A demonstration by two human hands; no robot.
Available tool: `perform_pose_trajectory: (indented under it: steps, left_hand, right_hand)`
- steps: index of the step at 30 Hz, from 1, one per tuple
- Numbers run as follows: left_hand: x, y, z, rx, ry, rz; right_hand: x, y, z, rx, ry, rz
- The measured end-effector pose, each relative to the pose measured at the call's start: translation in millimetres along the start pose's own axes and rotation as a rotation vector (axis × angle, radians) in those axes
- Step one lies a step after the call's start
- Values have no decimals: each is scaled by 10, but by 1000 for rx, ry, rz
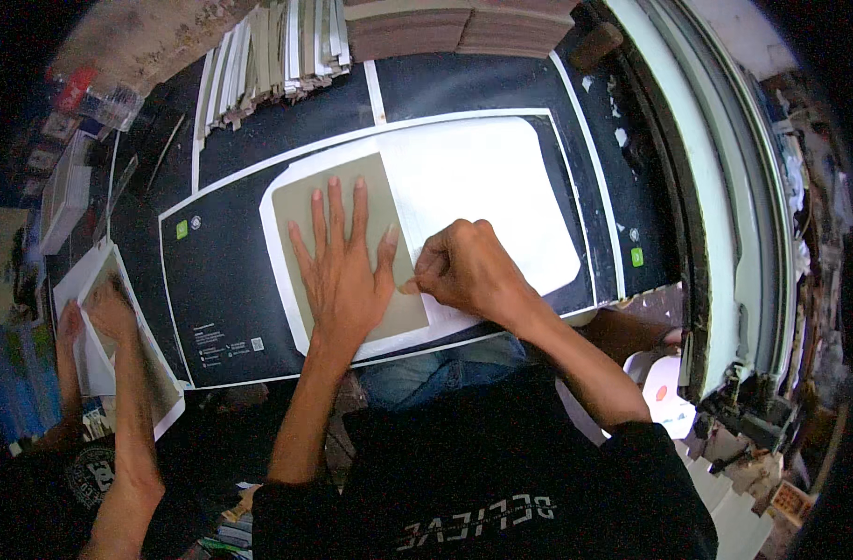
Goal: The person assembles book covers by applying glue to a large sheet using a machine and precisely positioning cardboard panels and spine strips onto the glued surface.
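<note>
My left hand (338,266) lies flat with its fingers spread on a grey-beige board (356,182). This board rests on the left part of a white sheet (482,177) with cut corners, whose right part is bare. Beside the board's right edge, low on the sheet, my right hand (468,271) is closed in a pinch. A small tan tip shows under its fingers near the edge; I cannot make out what it is.
Under the sheet lies a black printed mat (226,280) with white lines. Strips of board (277,56) and brown board stacks (464,30) stand at the back. A pale metal machine bar (725,187) runs along the right. At left, another person's hands (109,313) handle a similar sheet (95,359).
</note>
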State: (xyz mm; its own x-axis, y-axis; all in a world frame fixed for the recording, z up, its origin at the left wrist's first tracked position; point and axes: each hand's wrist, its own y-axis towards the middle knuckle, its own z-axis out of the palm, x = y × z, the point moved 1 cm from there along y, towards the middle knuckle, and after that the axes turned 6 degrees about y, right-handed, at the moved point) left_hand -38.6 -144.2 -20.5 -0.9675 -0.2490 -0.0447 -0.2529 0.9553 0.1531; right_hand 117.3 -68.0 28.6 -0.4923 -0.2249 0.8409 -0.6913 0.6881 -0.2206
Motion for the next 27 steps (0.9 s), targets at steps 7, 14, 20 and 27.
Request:
perform_pose_trajectory:
  steps: [7, 14, 20, 27]
  left_hand:
    - [8, -9, 46, -16, 6, -12]
    - [-2, -6, 31, -8, 13, -14]
    - [-10, 10, -15, 15, 19, -8]
    - [9, 14, -35, 4, -15, 1]
  right_hand:
    - [5, 16, -2, 17, -6, 49]
    - [-35, 6, 13, -4, -24, 15]
    - [9, -5, -18, 25, 1, 47]
    - [76, -45, 42, -31, -98, 32]
